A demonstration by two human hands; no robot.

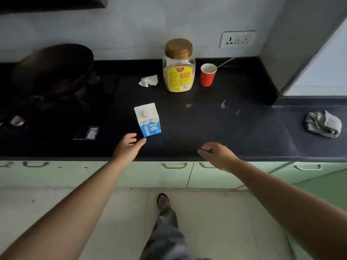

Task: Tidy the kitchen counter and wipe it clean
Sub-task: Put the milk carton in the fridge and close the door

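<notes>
Blue-and-white carton (148, 120) stands upright, cap facing up; both hands (128, 145) released, empty.

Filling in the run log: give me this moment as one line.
phase: reaching | left hand: open, at milk carton | right hand: empty, above counter | spills: unwiped | grey rag: untouched

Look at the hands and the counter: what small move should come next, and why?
Probably close the left hand on the milk carton and lift it away. Its open fingers are already at the carton's base, the right hand holds nothing, and the white smears cannot be wiped well until the counter is tidied.
</notes>
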